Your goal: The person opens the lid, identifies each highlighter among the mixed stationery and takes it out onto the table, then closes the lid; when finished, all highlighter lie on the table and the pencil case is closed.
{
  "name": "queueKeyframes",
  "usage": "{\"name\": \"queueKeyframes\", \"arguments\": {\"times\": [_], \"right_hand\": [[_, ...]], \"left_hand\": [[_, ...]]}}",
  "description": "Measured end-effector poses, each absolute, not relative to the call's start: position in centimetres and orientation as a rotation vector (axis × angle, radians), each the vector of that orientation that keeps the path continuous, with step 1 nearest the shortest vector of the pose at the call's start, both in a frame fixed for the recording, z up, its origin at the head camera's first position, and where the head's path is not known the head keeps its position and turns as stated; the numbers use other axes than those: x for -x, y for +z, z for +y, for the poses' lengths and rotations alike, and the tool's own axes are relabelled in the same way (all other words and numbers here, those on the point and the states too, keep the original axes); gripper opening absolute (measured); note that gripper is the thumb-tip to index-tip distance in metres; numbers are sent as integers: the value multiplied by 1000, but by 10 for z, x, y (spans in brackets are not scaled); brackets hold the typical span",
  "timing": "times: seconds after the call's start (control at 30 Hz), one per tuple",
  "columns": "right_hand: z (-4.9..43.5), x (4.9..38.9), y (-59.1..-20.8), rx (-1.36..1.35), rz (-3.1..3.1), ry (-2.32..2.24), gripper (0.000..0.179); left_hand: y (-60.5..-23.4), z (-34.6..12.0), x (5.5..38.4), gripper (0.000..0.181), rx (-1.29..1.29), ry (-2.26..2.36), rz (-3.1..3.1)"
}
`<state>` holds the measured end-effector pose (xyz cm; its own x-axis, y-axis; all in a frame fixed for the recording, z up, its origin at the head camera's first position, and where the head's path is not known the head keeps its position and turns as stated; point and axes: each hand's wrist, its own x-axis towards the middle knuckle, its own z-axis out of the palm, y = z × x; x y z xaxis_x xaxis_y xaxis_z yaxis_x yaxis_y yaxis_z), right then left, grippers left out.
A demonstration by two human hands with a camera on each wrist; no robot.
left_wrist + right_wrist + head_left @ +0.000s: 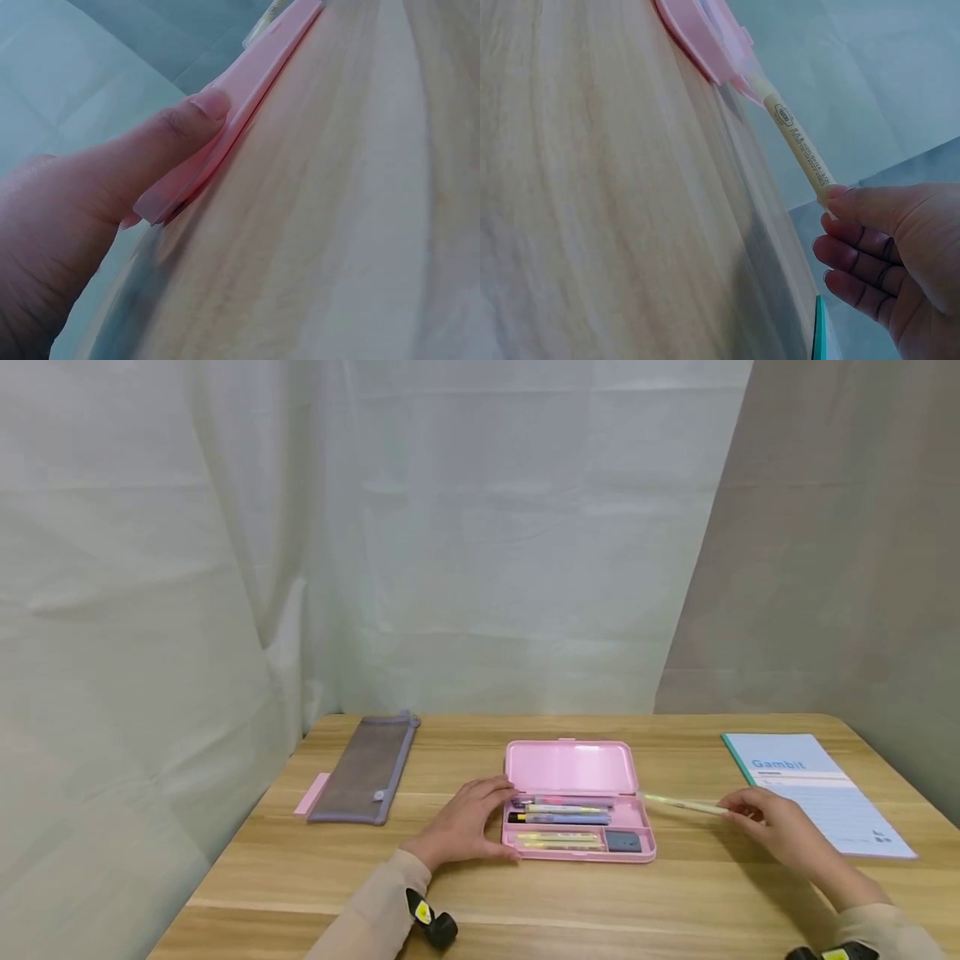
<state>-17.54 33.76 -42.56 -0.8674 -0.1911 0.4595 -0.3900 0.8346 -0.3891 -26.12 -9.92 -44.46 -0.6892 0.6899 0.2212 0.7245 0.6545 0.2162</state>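
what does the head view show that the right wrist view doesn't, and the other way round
Only the head view shows the left hand, the grey mesh pouch, the small dark grey block and the notebook's printed cover.

Only the right wrist view shows clear print along the pale yellow pen.

Both show the right hand pinching that pen, the pink case and the wooden table.

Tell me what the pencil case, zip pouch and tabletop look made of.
Pink pencil case: probably hard plastic, smooth and glossy; its open lid catches a bright reflection.
Zip pouch: likely mesh or sheer fabric, matte, judging by its dull, see-through look.
Tabletop: wood or wood-look laminate, low sheen; grain streaks show, but can't settle which.
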Motion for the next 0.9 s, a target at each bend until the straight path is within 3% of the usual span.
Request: {"name": "queueKeyframes", "arguments": {"times": [0.9], "right_hand": [[363, 184, -424, -349, -2782, 624, 6]], "left_hand": [[-445, -100, 261, 92, 1196, -446, -2743]]}}
